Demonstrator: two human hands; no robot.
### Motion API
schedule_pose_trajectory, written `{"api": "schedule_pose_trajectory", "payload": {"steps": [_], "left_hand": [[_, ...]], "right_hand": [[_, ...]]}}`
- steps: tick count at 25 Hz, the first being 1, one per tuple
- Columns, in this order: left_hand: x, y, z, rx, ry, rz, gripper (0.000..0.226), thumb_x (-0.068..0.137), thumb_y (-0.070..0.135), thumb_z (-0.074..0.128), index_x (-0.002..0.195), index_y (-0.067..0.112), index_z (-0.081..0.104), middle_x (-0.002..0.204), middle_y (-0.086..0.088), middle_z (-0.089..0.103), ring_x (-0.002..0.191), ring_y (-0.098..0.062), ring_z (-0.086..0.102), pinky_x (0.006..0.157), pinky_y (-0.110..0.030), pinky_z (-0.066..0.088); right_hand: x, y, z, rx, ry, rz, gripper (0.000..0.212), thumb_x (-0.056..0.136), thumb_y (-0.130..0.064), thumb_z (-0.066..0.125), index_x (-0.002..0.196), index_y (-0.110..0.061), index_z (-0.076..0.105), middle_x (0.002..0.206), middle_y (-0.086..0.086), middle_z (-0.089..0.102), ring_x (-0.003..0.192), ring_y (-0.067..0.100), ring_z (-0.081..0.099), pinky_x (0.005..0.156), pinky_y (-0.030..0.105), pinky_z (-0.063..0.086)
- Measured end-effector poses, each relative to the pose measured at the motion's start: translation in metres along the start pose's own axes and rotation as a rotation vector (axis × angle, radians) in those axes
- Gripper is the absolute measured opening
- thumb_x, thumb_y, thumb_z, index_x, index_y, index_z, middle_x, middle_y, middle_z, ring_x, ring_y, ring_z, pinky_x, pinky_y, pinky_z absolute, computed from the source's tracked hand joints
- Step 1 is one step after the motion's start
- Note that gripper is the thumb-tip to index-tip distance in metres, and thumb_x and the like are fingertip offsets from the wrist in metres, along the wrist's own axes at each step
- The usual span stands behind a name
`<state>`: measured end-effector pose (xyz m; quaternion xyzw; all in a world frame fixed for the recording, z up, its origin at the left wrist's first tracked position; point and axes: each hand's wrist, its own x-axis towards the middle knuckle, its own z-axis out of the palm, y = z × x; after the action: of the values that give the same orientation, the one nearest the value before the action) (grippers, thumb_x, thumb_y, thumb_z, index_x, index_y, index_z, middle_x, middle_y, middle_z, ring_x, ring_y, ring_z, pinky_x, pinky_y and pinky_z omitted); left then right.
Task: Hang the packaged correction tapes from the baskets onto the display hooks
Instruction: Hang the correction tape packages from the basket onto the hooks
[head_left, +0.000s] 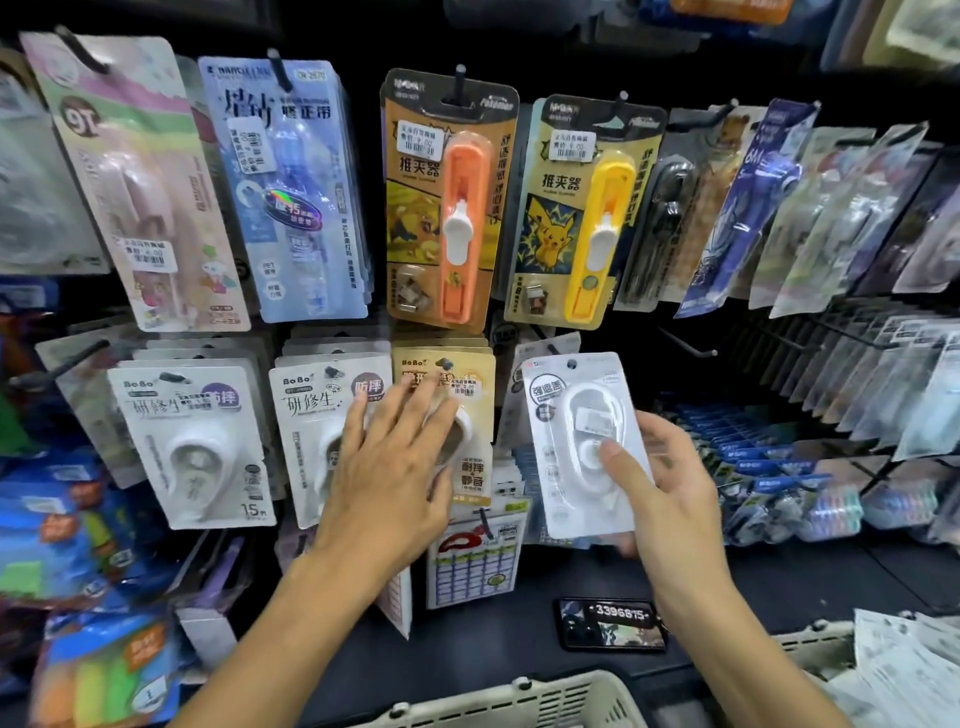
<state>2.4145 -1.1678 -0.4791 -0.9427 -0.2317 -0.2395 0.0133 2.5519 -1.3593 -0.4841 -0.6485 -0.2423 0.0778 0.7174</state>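
right hand pinching white correction tape pack, thumb on blister, pack at 3 o'clock of left hand. left fingers straight, resting flat on hung packs. hook behind pack hidden; risk: hang hole missing the hook, pack dropping toward basket.

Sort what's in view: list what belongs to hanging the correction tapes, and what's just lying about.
Belongs to the job:
white correction tape pack, gripped by the right hand
left hand, fingers straight on the hung packs
bare hook
basket

Lying about:
phone
orange clip pusher pack
yellow clip pusher pack
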Motion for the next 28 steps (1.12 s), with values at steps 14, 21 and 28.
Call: {"api": "schedule_pose_trajectory", "payload": {"steps": [14, 21, 28], "left_hand": [[-0.055, 0.009, 0.043, -0.033, 0.133, 0.117, 0.065, 0.083, 0.014, 0.071, 0.145, 0.005, 0.054, 0.156, -0.018, 0.047, 0.146, -0.039, 0.043, 0.12, -0.057, 0.033], [-0.213, -0.007, 0.164, -0.258, -0.867, -0.479, 0.033, 0.093, 0.02, 0.058, 0.125, 0.023, 0.065, 0.127, -0.005, 0.069, 0.115, -0.028, 0.064, 0.087, -0.031, 0.049], [-0.305, -0.005, 0.276, -0.256, -1.087, -0.84, 0.09, 0.093, 0.04, 0.066, 0.163, 0.025, 0.011, 0.171, -0.011, 0.011, 0.154, -0.038, 0.02, 0.119, -0.05, 0.031]], "right_hand": [[0.014, 0.085, 0.016, 0.084, -0.002, 0.605, 0.033, 0.102, -0.014, 0.058, 0.133, -0.019, 0.047, 0.124, 0.008, 0.062, 0.092, 0.027, 0.07, 0.067, 0.037, 0.059], [-0.135, 0.239, 0.01, -0.509, -0.473, 0.963, 0.015, 0.099, -0.006, 0.051, 0.092, -0.016, 0.06, 0.089, 0.011, 0.066, 0.055, 0.02, 0.057, 0.051, 0.022, 0.043], [-0.213, 0.336, -0.005, -1.02, -0.977, 0.861, 0.026, 0.097, -0.019, 0.054, 0.119, -0.013, 0.067, 0.128, 0.01, 0.066, 0.118, 0.027, 0.061, 0.095, 0.03, 0.046]]}}
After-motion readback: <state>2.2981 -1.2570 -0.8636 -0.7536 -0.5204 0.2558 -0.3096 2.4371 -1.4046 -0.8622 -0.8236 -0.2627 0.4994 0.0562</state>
